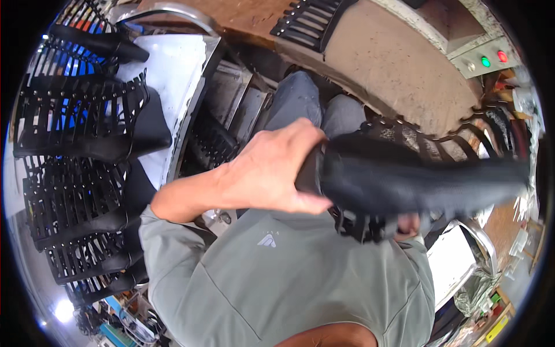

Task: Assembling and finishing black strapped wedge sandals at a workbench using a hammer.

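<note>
My left hand reaches across in front of my chest, its fingers and thumb closed round the left end of a black strappy boot. The boot lies roughly level in the air and points to the right, blurred by motion. Dark straps with studs stand out along its far side, and more hang below it. Behind the boot, a small patch of my right hand shows near my sleeve; its fingers are mostly hidden.
Several black strappy boots lie stacked at the left beside a white board. Ahead is a brown work surface with another strapped piece on it. A panel with green and red lights stands at the far right.
</note>
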`<move>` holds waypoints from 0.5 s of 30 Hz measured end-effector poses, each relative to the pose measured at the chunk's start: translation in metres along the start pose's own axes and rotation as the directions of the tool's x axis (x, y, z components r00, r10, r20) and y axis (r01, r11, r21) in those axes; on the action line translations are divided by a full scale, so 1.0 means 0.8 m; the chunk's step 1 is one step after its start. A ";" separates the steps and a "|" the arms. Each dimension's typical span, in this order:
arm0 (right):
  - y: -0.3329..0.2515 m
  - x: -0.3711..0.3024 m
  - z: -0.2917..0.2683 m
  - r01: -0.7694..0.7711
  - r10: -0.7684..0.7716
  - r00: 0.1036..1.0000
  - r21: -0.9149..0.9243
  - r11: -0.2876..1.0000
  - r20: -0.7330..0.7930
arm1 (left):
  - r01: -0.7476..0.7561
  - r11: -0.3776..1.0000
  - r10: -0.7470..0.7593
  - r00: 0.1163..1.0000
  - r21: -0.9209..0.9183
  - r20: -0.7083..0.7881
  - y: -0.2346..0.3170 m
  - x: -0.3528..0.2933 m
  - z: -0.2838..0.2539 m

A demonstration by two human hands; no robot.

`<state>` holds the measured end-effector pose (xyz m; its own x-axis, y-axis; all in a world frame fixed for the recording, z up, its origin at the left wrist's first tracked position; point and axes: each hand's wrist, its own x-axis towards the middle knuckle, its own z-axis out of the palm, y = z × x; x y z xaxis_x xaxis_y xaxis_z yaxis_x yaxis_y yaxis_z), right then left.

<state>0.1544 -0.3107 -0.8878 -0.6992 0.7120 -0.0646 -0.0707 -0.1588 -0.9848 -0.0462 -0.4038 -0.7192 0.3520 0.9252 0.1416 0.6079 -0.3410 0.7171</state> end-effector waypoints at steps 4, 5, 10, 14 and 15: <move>-0.005 -0.011 0.000 -0.056 0.052 0.996 0.064 0.996 0.068 | -0.046 0.994 0.043 0.999 0.099 0.029 0.021 -0.008 0.006; -0.008 -0.014 -0.003 -0.066 0.061 0.995 0.076 0.995 0.077 | -0.046 0.996 0.042 0.997 0.075 0.061 0.023 -0.010 0.011; -0.050 -0.005 -0.022 -0.061 0.048 0.994 0.127 0.990 0.102 | -0.186 0.980 0.180 0.980 0.071 0.082 0.014 -0.001 0.014; -0.088 -0.008 -0.035 -0.064 0.045 0.993 0.172 0.983 0.113 | -0.274 0.953 0.272 0.962 0.130 0.031 0.024 -0.008 0.022; -0.094 -0.007 -0.036 -0.059 0.037 0.992 0.185 0.981 0.120 | -0.280 0.948 0.279 0.960 0.149 0.026 0.024 -0.008 0.023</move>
<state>0.1840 -0.2828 -0.8181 -0.7818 0.6182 -0.0813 -0.1595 -0.3243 -0.9324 -0.0235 -0.4191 -0.7187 0.5260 0.7887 0.3182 0.5840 -0.6070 0.5390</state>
